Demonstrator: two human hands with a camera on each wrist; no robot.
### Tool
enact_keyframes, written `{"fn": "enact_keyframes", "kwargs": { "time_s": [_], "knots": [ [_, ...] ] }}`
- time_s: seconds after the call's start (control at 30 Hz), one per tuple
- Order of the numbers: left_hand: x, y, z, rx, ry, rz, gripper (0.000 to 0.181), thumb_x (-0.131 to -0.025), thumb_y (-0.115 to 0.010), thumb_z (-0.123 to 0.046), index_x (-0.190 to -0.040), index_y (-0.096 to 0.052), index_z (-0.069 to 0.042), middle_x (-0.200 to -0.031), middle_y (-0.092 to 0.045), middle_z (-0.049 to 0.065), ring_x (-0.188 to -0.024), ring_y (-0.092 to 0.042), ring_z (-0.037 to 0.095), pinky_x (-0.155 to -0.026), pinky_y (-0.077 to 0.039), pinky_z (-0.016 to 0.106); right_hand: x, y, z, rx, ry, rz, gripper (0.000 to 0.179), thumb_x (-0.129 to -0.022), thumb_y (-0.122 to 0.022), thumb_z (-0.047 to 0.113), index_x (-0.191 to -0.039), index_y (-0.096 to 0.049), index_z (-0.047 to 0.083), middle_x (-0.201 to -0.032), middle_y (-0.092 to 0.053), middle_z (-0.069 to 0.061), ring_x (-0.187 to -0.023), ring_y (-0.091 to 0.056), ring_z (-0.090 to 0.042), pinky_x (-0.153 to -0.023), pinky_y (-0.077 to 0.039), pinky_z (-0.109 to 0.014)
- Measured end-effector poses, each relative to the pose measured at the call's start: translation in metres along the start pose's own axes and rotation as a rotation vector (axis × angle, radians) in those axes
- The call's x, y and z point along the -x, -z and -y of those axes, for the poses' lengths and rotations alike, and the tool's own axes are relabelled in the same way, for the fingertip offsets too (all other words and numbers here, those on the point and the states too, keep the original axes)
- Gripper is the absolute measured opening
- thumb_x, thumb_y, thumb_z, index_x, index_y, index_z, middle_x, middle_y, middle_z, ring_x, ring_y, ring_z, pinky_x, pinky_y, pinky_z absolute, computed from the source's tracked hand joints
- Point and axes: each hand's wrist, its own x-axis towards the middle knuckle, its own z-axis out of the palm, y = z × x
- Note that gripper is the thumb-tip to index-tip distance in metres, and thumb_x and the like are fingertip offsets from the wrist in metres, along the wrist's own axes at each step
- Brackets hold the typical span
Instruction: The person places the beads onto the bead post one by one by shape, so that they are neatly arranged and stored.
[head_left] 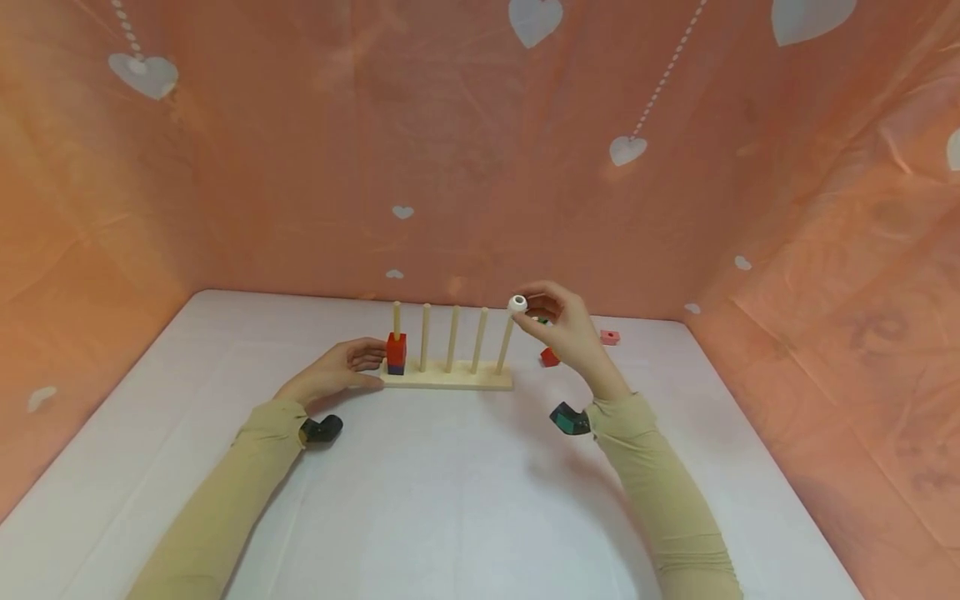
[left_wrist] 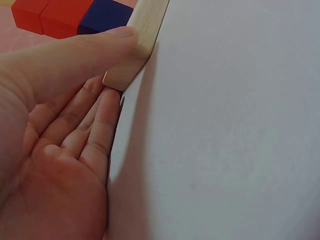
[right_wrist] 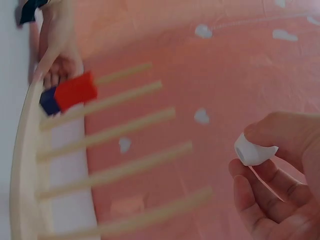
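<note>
A wooden peg stand (head_left: 452, 379) with several upright pegs lies on the table. On its leftmost peg, red blocks (head_left: 397, 348) sit above a dark blue block (left_wrist: 105, 19). My left hand (head_left: 337, 367) holds the stand's left end, thumb (left_wrist: 75, 57) along the base and fingers around the end. My right hand (head_left: 561, 325) pinches a white bead (head_left: 517, 304) between thumb and fingers at the top of the rightmost peg. In the right wrist view the bead (right_wrist: 253, 151) shows its hole and stands apart from the peg tips.
A red block (head_left: 550, 357) and a green piece (head_left: 542, 320) lie behind the right hand, partly hidden. Further right is a pink block (head_left: 610, 337) with a hole. An orange cloth with white hearts (head_left: 627, 150) hangs around the white table (head_left: 420, 492).
</note>
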Motion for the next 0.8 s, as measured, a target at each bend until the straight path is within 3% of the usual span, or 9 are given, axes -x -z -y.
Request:
{"fn": "enact_keyframes", "kwargs": {
  "time_s": [0.1,0.2,0.53,0.8],
  "knots": [
    [0.000,0.000,0.000,-0.009,0.010,-0.003,0.066,-0.081,-0.074,-0.003,-0.138,-0.041,0.003,-0.137,-0.047,0.022,-0.126,-0.045,0.035,-0.106,-0.036,0.042,-0.006,-0.011,0.019,-0.034,0.015,0.011,0.031,-0.083,-0.067,-0.009,-0.113,-0.058,-0.011,-0.108,-0.060,-0.024,-0.098,-0.058,-0.038,-0.089,-0.051,-0.039],
    [-0.001,0.001,0.000,-0.019,0.009,-0.005,0.066,-0.081,-0.075,-0.004,-0.138,-0.041,0.004,-0.136,-0.047,0.022,-0.125,-0.046,0.035,-0.105,-0.037,0.042,-0.013,-0.022,0.026,-0.071,0.026,0.023,0.030,-0.083,-0.066,-0.010,-0.112,-0.057,-0.014,-0.106,-0.059,-0.027,-0.097,-0.058,-0.039,-0.087,-0.051,-0.039],
    [-0.002,0.001,0.000,-0.017,0.011,-0.005,0.065,-0.081,-0.074,-0.003,-0.137,-0.041,0.003,-0.136,-0.048,0.022,-0.125,-0.046,0.035,-0.105,-0.037,0.043,-0.034,-0.055,0.029,-0.113,0.027,0.069,0.029,-0.085,-0.066,-0.006,-0.113,-0.060,-0.009,-0.108,-0.061,-0.021,-0.098,-0.060,-0.036,-0.086,-0.052,-0.039],
    [-0.001,0.001,0.001,-0.017,-0.009,0.003,0.065,-0.082,-0.074,-0.003,-0.137,-0.040,0.006,-0.135,-0.047,0.025,-0.124,-0.046,0.038,-0.105,-0.037,0.044,-0.041,-0.079,0.031,-0.071,-0.009,0.117,0.029,-0.089,-0.064,-0.002,-0.116,-0.058,-0.008,-0.110,-0.060,-0.023,-0.100,-0.060,-0.037,-0.089,-0.050,-0.041]
  ]
}}
